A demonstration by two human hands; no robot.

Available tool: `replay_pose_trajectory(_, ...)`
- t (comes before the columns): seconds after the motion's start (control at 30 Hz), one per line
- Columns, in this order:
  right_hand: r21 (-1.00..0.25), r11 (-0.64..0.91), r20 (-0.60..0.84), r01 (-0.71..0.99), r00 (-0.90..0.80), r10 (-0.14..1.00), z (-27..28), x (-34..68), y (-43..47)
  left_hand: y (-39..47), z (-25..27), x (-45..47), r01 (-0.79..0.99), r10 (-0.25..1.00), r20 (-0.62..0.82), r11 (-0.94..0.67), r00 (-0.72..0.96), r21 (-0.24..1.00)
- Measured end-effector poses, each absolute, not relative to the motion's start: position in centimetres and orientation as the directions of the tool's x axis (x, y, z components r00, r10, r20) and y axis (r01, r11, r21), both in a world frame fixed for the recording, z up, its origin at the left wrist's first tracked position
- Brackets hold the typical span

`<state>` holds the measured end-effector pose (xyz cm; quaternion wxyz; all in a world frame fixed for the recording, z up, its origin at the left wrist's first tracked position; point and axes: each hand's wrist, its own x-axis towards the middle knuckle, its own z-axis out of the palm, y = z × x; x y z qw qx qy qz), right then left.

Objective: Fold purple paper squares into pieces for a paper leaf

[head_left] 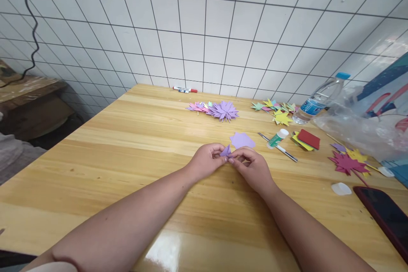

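Between my two hands is a small folded piece of purple paper [225, 151], its pointed fold sticking up. My left hand [208, 159] pinches it from the left, thumb in front. From the right, my right hand [250, 165] grips its lower edge between thumb and fingers; the fingertips of both hands nearly meet. Just behind my right hand lies a flat lilac paper cutout [242, 139] with a jagged edge, partly covered by the fingers. A glue stick [278, 138] with a green label rests on a craft knife [287, 153] to the right.
Purple paper flowers [225, 111] and markers [185, 89] lie near the tiled wall. Further right are yellow paper leaves [281, 117], a water bottle [318, 100], red paper squares [308, 139], a crimson paper leaf [347, 162], a translucent cap [341, 188] and a phone [382, 212].
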<state>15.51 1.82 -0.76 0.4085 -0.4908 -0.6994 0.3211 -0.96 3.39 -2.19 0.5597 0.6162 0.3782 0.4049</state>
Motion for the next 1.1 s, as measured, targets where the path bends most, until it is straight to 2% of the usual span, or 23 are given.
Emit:
replay_pose_trajectory(0.27,-0.969,0.022,-0.015,0.248,-0.146,0.989,-0.95,15.43,1.76,3.34,-2.42,-1.04,0.091,0.919,0.076,-0.12,0.386,0.989)
replay_pose_trajectory(0.5,-0.954,0.09,0.056,0.286,-0.127,0.99,-0.87,15.44,1.61,3.27,-2.02,-1.01,0.092,0.921,0.062,-0.105,0.385,0.99)
replay_pose_trajectory(0.7,-0.982,0.063,0.033,0.18,-0.163,0.986,-0.88,15.36,1.71,3.25,-1.84,-0.99,0.048,0.917,0.043,-0.068,0.397,0.997)
replay_pose_trajectory(0.93,-0.947,0.162,0.121,0.277,-0.162,0.979,-0.68,15.49,1.66,3.17,-1.75,-0.91,0.051,0.928,0.041,-0.064,0.371,0.997)
replay_pose_trajectory(1.1,-0.96,0.125,0.076,0.251,-0.195,0.978,-0.49,15.6,1.66,3.06,-1.58,-0.87,0.06,0.914,0.009,-0.037,0.405,0.998)
